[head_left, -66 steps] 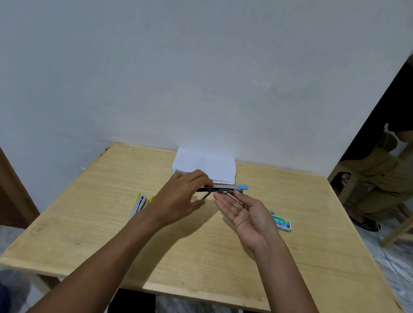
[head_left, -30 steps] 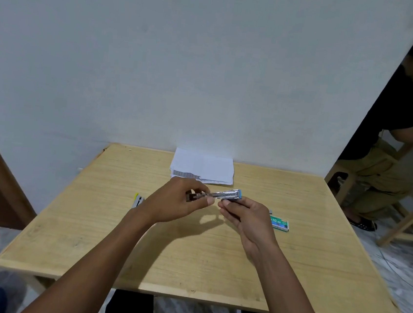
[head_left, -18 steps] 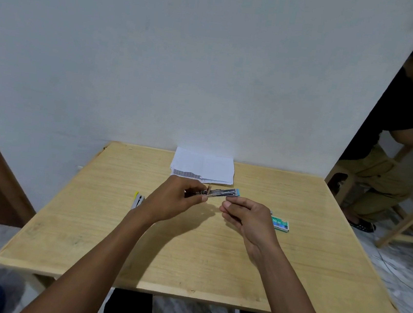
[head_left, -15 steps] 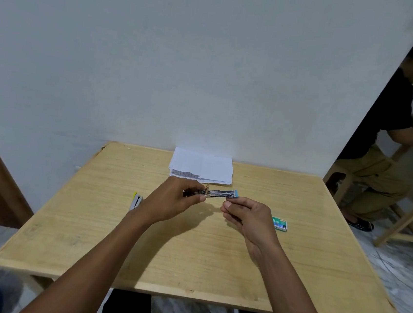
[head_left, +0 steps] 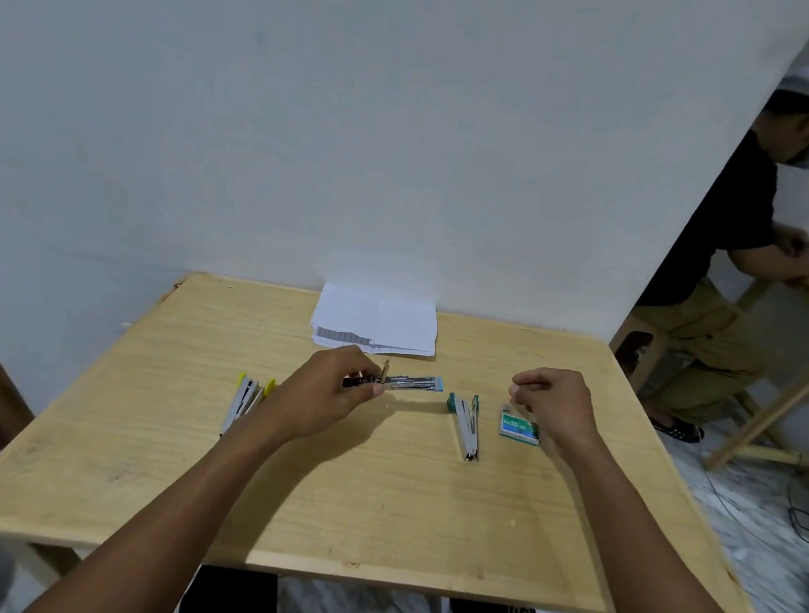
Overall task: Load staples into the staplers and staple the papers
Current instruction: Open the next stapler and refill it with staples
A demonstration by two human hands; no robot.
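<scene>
Loading is judged to be the step in hand, and only the head view is given. In it, a blue stapler (head_left: 412, 382) is held above the table (head_left: 372, 502) by the left hand (head_left: 328, 393), whose thumb and fingers are curled round its rear end, so the grip is clamped on that stapler. Its long axis is laid roughly left to right, with the blue tip pointed toward the right hand (head_left: 552, 404). A thin rod is seen standing up near the gripped end, so the magazine is taken to be open. The right hand is held well apart from that tip, palm down and low over the wood, with the fingers curled and the thumb near the forefinger; whether a strip of staples is pinched there cannot be told. A staple box (head_left: 519, 429) is found on the table just beside that hand, on the person's side of its curled fingers, with its long axis also set left to right. The right hand is plainly the nearer one to it. A green stapler (head_left: 466, 425) is laid flat between the two hands, its length pointed away from the person, and a yellow stapler (head_left: 248, 399) is laid just beside the left forearm, on its left. The papers (head_left: 376, 321) are stacked at the far edge of the table by the wall. A second person (head_left: 726, 270) is seated at another table on the right.
</scene>
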